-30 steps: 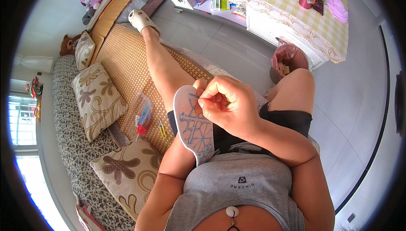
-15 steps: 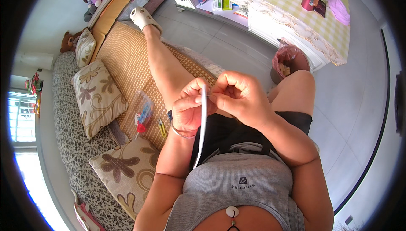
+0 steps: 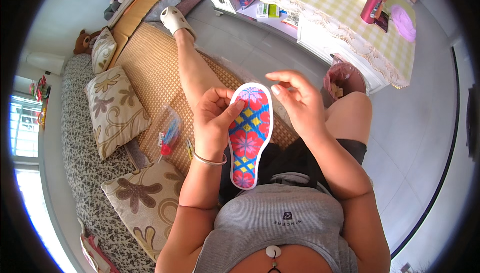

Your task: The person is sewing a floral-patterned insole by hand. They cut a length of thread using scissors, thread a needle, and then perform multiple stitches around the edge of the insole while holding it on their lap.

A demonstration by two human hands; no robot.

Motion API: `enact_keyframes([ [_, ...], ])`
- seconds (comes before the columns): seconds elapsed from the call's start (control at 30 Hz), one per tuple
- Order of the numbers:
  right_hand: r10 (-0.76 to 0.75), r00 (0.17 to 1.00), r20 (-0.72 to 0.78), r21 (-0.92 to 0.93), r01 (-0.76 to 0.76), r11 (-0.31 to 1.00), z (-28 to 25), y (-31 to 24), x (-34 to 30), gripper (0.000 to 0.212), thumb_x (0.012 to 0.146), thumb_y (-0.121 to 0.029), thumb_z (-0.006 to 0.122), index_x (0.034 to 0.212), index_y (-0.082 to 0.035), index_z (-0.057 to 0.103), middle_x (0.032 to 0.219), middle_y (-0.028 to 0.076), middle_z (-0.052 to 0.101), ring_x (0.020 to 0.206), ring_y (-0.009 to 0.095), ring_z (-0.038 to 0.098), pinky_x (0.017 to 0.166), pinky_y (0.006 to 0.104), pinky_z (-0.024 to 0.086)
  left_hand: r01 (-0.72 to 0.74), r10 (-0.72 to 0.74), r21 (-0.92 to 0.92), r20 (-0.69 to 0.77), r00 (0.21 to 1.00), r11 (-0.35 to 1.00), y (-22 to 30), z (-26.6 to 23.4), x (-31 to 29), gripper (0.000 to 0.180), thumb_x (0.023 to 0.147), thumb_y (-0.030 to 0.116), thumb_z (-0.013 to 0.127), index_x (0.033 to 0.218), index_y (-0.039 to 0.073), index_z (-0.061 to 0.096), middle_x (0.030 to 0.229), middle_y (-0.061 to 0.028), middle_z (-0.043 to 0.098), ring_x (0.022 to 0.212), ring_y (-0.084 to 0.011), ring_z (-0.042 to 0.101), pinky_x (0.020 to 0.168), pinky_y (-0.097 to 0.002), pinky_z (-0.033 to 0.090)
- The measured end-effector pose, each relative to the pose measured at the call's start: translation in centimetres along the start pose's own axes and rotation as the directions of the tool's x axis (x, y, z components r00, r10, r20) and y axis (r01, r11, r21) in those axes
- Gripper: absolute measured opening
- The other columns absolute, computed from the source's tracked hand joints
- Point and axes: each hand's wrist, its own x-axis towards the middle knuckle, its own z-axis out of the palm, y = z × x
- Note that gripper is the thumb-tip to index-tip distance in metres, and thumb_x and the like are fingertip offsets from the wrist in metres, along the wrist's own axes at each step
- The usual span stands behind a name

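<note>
An embroidered shoe insole (image 3: 247, 144), with red and pink flowers, a blue lattice, yellow diamonds and a white rim, faces up over my lap. My left hand (image 3: 212, 123) grips it near its wide end, thumb on the patterned face and the other fingers partly behind. Just off the insole's upper right edge is my right hand (image 3: 303, 107), index finger stretched out and thumb apart from it. No thread or needle can be made out between those fingers. A bangle (image 3: 210, 161) circles my left wrist.
On the woven mat (image 3: 142, 55) to the left lie a clear bag of blue and red items (image 3: 171, 132) and a yellow cutter (image 3: 189, 148). Patterned cushions (image 3: 116, 110) line that side. A lined bin (image 3: 345, 79) and a cloth-covered cabinet (image 3: 310, 10) with a red flask (image 3: 372, 5) stand ahead.
The insole has turned from edge-on to showing its patterned face. My right hand has opened from a pinch beside the insole and moved slightly right.
</note>
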Motion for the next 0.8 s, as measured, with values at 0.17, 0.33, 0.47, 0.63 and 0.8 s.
enact_keyframes([
  [0.17,-0.544,0.807,0.230,-0.497,0.578,0.647,0.2,-2.2,0.5,0.021,0.069,-0.001,0.073,0.088,-0.008,0.068,0.088,0.003,0.061,0.075,0.023,0.055,0.064,0.0336,0.048,-0.097,0.098,0.135,-0.002,0.995,0.986,0.3,0.9,-0.8,0.017,0.085,-0.007,0.061,0.101,-0.007,0.055,0.089,-0.0098,0.066,0.081,-0.0116,0.063,0.072,-0.0207,0.050],
  [0.33,-0.652,0.688,0.318,-0.540,0.697,0.472,0.4,-1.9,0.0,0.019,0.067,-0.005,0.070,0.085,-0.009,0.066,0.090,0.002,0.062,0.076,0.021,0.057,0.060,0.0318,0.049,-0.110,0.109,0.164,0.016,0.994,0.980,-0.3,1.1,-1.4,0.023,0.086,-0.007,0.060,0.108,-0.009,0.056,0.095,-0.0101,0.065,0.085,-0.0118,0.063,0.076,-0.0215,0.051],
  [0.47,-0.710,0.643,0.287,-0.361,0.759,0.542,0.8,-1.4,-0.5,0.015,0.076,-0.003,0.064,0.091,-0.003,0.061,0.091,0.007,0.063,0.068,0.020,0.059,0.056,0.0292,0.049,-0.125,0.122,0.134,0.026,0.992,0.983,-0.6,0.7,-1.5,0.022,0.086,-0.007,0.060,0.107,-0.008,0.057,0.093,-0.0096,0.066,0.081,-0.0104,0.062,0.072,-0.0208,0.050],
  [0.63,-0.074,0.952,0.297,0.337,-0.032,0.941,0.8,-2.6,-2.5,0.010,0.096,-0.005,0.047,0.105,-0.001,0.048,0.082,0.007,0.059,0.060,0.007,0.052,0.055,0.0220,0.045,-0.144,0.150,0.112,-0.045,0.988,0.983,-0.6,1.5,-1.4,0.018,0.084,-0.006,0.063,0.101,-0.005,0.060,0.087,-0.0066,0.066,0.074,-0.0071,0.060,0.064,-0.0172,0.046],
  [0.8,-0.190,0.967,0.169,0.173,0.161,0.972,0.5,-4.6,-3.2,0.008,0.094,-0.001,0.050,0.102,0.001,0.050,0.080,0.005,0.057,0.067,0.007,0.053,0.060,0.0204,0.044,-0.149,0.160,0.105,-0.105,0.982,0.983,-0.8,1.4,-1.6,0.014,0.083,-0.006,0.063,0.097,-0.004,0.060,0.085,-0.0064,0.067,0.073,-0.0070,0.060,0.065,-0.0181,0.047],
])
